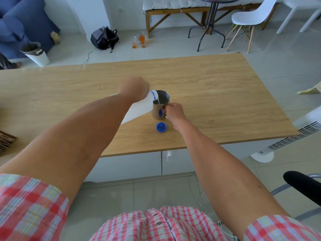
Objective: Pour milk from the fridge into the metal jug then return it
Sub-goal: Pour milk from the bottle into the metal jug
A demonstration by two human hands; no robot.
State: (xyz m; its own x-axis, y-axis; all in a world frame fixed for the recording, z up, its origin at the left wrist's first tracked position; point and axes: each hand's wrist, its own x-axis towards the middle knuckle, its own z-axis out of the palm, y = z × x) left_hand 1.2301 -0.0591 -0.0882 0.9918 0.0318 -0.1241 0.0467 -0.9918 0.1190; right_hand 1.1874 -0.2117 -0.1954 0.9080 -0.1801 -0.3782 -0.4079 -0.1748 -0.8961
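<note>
On the table, near its middle, stands the metal jug. The milk bottle leans in from the left, its mouth over the jug's rim, with the left hand around its upper part. The right hand is on the jug's right side at the handle. The bottle cap lies on the table just in front of the jug, apart from it. Beyond the table's far edge, a backpack sits on the floor.

One view only, a wide-angle camera on the person's head, looking forward and steeply down across both forearms. The wooden surface fills the middle distance, close in; the person's own checked shirt crowds the bottom edge, the tiled floor stretches away beyond.
</note>
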